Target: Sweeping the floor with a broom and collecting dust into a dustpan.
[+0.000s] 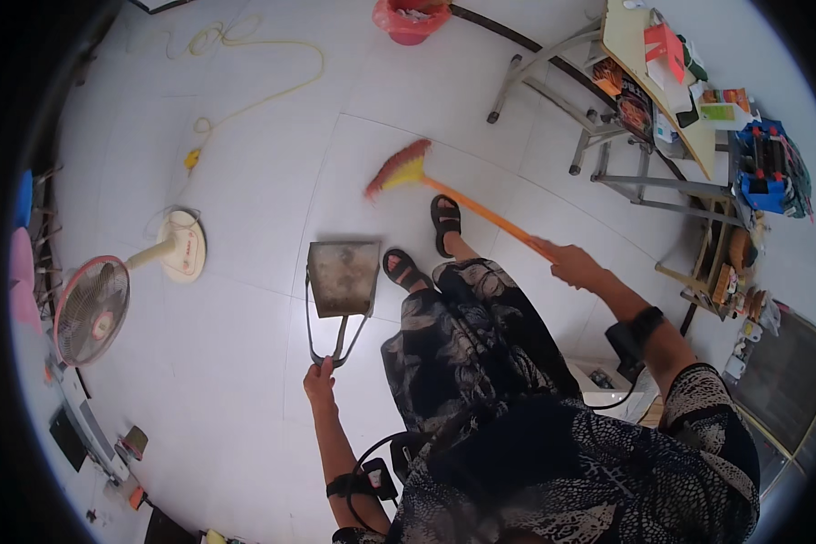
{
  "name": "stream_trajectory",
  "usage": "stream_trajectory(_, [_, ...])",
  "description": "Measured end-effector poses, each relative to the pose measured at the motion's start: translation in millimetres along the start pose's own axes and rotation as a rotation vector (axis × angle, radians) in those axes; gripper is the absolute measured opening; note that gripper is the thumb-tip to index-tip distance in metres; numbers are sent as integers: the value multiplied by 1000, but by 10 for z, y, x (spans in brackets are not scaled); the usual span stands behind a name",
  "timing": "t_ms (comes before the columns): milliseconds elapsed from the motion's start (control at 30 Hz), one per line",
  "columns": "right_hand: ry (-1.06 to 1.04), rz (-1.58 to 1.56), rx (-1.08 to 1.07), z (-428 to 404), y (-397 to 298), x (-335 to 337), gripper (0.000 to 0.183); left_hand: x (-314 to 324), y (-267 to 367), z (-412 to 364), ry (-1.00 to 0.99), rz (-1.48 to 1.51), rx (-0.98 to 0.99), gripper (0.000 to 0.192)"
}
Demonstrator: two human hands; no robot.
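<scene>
My left hand [320, 382] is closed around the top of the handle of a metal dustpan [343, 275]. The pan, its surface stained, hangs or rests to the left of my sandalled feet; whether it touches the floor I cannot tell. In my right hand [576, 264] is the orange stick of a broom [408, 166]. Its yellow head with reddish bristles is ahead of my feet, beyond the dustpan's front edge, and the bristles look slightly blurred. The broom head and the dustpan are apart.
A standing fan [95, 316] is on the left. Its side of the pale tiled floor also has a yellow cable [265, 98]. A red-lined bin [411, 24] stands at the far wall. On the right are a cluttered table [659, 88] with metal legs and a low shelf [714, 265].
</scene>
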State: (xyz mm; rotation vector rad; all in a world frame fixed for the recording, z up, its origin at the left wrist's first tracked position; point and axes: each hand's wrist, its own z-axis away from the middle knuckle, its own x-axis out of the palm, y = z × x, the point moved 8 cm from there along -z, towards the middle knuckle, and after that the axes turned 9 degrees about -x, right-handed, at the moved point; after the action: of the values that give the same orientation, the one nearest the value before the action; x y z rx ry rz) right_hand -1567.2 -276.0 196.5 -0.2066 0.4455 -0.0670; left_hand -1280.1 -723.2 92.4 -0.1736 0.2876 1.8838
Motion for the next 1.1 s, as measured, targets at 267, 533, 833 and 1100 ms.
stream_trajectory(267, [266, -623, -184, -845, -79, -726, 62, -48, 123, 153, 70, 72, 28, 23])
stream_trajectory(533, [51, -420, -113, -1099, -91, 683, 70, 229, -1, 412, 113, 92, 49, 29])
stream_trajectory(833, [-117, -418, -139, 93, 65, -222, 74, 422, -74, 842, 229, 172, 75, 29])
stream_trajectory(1100, [186, -685, -46, -753, 746, -381, 76, 842, -235, 1090, 183, 297, 71, 28])
